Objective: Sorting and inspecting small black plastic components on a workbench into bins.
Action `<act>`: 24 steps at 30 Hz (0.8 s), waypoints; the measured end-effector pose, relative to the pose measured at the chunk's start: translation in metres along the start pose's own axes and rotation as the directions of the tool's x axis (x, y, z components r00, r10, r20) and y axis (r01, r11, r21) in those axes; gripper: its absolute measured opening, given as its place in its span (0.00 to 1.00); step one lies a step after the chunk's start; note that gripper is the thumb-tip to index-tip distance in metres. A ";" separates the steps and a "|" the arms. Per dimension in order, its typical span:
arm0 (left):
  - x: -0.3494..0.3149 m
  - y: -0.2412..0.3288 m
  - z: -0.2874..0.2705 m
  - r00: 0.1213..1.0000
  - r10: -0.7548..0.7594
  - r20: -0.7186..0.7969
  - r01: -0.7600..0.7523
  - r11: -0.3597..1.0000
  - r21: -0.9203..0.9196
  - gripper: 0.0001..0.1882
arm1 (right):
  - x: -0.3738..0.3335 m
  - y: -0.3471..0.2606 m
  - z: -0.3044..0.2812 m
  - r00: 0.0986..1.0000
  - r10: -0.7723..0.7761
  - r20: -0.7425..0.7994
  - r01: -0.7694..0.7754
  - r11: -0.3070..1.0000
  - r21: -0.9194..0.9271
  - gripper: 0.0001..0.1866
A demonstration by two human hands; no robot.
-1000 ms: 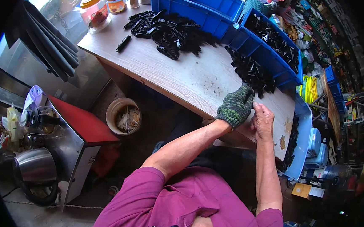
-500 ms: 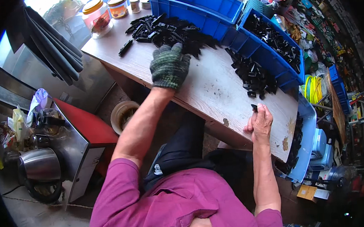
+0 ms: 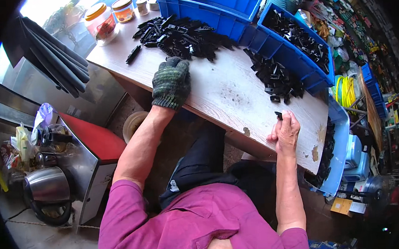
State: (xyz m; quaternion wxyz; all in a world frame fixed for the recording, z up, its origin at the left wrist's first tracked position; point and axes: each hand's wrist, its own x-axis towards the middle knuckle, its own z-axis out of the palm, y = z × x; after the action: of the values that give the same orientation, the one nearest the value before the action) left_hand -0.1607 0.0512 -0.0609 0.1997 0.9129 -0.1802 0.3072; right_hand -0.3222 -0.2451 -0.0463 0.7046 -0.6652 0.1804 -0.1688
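Observation:
My left hand (image 3: 171,83), in a dark green knitted glove, is over the table's near edge, just in front of a large pile of long black plastic parts (image 3: 179,39). Its fingers are curled together, and whatever may be in them is hidden. One loose black part (image 3: 133,54) lies left of that pile. Bare, my right hand (image 3: 287,133) is above the table's right end, pinching a small black plastic piece (image 3: 279,115) between thumb and fingers. Beyond it is a second pile of smaller black pieces (image 3: 277,79).
Blue bins (image 3: 205,13) line the table's far side; one bin (image 3: 295,39) holds black pieces. Jars (image 3: 101,22) stand at the table's far left corner. A light blue tub (image 3: 339,149) is by the right end. A kettle (image 3: 49,186) and red-topped cabinet (image 3: 87,137) are at left.
My left hand has drawn back from the large pile, toward me and slightly left. My right hand stays nearly in place, still pinching the small piece. The view has shifted slightly.

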 end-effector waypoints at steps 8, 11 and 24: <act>-0.027 -0.017 -0.010 0.986 0.100 -0.131 -0.121 0.978 -0.169 0.11 | 0.001 0.002 -0.001 1.000 -0.008 -0.011 0.009 0.999 0.046 0.16; -0.029 -0.025 -0.010 0.974 0.102 -0.202 -0.133 0.980 -0.149 0.11 | 0.000 0.000 0.002 0.999 -0.011 -0.053 0.012 0.999 0.029 0.17; -0.015 -0.010 -0.030 0.995 -0.096 -0.036 0.099 0.993 0.065 0.13 | 0.001 -0.002 0.002 0.996 0.015 -0.083 -0.014 1.000 0.007 0.17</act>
State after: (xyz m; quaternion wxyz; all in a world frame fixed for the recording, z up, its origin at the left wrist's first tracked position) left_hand -0.1817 0.0772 -0.0509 0.1867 0.9215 -0.1217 0.3181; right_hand -0.3205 -0.2435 -0.0446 0.6996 -0.6541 0.2140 -0.1919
